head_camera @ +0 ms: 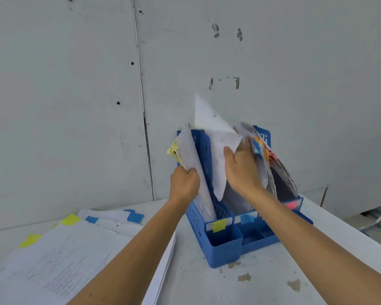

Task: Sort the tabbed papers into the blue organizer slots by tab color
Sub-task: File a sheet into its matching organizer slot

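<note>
**Head view: slot held open for a sheet**

Unsorted stack waits at 8 o'clock on the counter. Organizer centre: left hand grip pinches yellow-tabbed papers aside, making room; right hand pinches a sheet over the middle slot.

Two bare forearms enter from the lower edge. Left hand and right hand: no sleeves, gloves or jewellery visible.

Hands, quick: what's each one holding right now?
Left hand: closed on the papers in the organizer's left slot.
Right hand: gripping a loose sheet over the middle slot.
</note>
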